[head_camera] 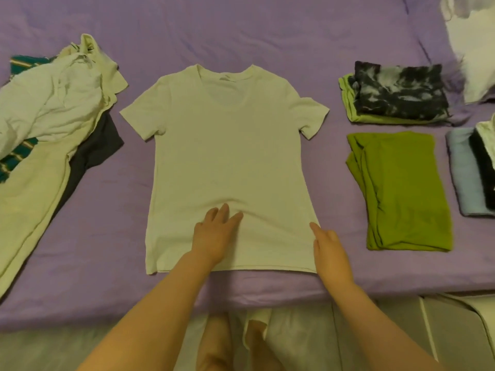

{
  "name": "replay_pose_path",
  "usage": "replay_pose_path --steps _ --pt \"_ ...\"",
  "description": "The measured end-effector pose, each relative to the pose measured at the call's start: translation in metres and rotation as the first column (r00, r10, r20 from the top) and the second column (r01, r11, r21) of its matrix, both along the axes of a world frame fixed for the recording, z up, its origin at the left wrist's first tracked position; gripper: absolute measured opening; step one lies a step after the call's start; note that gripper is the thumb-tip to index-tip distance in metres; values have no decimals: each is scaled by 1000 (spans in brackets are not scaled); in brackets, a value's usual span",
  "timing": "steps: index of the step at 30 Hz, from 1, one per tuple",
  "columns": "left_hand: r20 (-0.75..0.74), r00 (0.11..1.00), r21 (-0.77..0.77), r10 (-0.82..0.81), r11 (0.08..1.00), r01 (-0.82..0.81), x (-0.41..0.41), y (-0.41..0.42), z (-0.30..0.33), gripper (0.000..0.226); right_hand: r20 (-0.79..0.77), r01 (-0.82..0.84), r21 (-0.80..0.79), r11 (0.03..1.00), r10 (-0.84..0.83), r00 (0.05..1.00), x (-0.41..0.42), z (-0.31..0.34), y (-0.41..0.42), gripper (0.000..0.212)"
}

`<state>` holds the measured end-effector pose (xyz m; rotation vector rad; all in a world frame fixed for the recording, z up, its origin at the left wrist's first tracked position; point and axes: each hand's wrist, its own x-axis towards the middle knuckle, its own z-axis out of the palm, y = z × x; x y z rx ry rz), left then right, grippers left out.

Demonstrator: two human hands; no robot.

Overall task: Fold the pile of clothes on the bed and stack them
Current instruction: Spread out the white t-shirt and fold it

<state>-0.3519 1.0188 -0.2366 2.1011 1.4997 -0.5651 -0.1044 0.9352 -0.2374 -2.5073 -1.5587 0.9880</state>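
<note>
White T-shirt spread flat, front up, in the middle of the purple bed sheet, collar toward the far side, hem running parallel to the near bed edge and just short of it. Both short sleeves laid out to the sides, with bare sheet around each.

Left hand flat on the lower middle of the shirt, fingers straight and slightly spread, pressing the cloth, gripping nothing. Small ripple in the fabric just beyond the fingertips. Right hand at the shirt's lower right edge, fingers straight and together, lying along the side seam near the hem corner, holding nothing.

To the left, loose pile of clothes: cream and white pieces, a dark grey one beneath, a teal striped one poking out. Pile's nearest edge close to the left sleeve, apart from it, with a strip of bare sheet between that widens toward the hem.

To the right, well apart from the shirt, 2 folded lots: a black-and-white tie-dye top on a light green piece farther away, and a folded olive green piece nearer. Wide bare sheet between these and the shirt's right side. More folded cloth, pale blue and dark, at the right border, partly cut off. White fabric at the far right corner.

Broad open sheet beyond the collar.
</note>
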Motion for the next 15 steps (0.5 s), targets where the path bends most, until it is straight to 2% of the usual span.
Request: replay_pose_path --steps 4,7,9,12,13,15 --pt "-5 1000 -19 21 1000 -21 10 2 4 65 2 -41 -23 999 41 999 -4 -2 4 48" --pt "32 999 96 35 995 -38 21 9 5 48 94 -85 29 996 82 992 -9 -5 12 48" --pt "40 997 167 -68 984 61 30 17 0 48 120 -171 49 984 164 979 -15 -4 27 51" --pt "24 982 141 -185 973 180 40 31 -7 60 86 -380 11 925 378 922 -22 -8 52 52" --pt "4 980 136 -199 971 196 42 36 -10 61 76 -396 -16 918 396 915 -21 -10 58 50" --pt "-18 979 126 -202 971 203 39 49 -13 59 84 -301 -30 953 303 949 -15 -11 71 43"
